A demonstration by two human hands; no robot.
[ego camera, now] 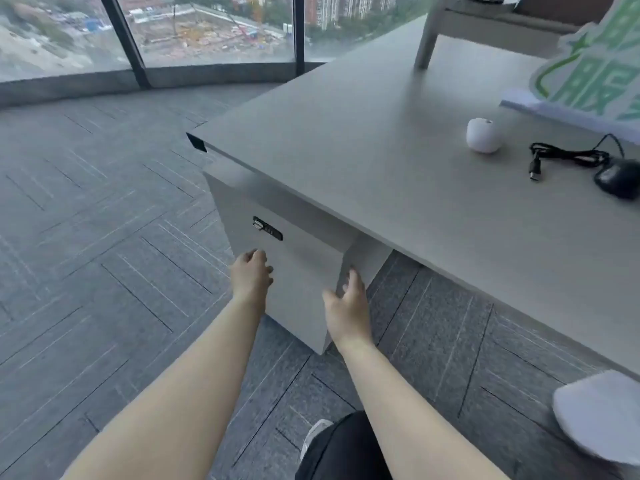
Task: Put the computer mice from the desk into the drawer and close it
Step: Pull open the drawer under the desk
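Note:
A white mouse [483,135] and a black wired mouse [618,180] with its coiled cable [568,157] lie on the grey desk [346,140] at the right. Under the desk's near corner stands a grey drawer cabinet [298,271] with a black lock panel [267,228]; its front looks shut. My left hand [251,275] rests against the left part of the drawer front, fingers curled. My right hand [348,308] touches the cabinet's right front edge, fingers apart. Neither hand holds anything.
A green and white sign [595,71] stands at the desk's far right beside a raised shelf leg [427,36]. A white rounded chair part [599,414] is at the lower right. Grey carpet [104,237] runs to the curved windows [207,29]. My dark-clothed knee and shoe [332,445] are below.

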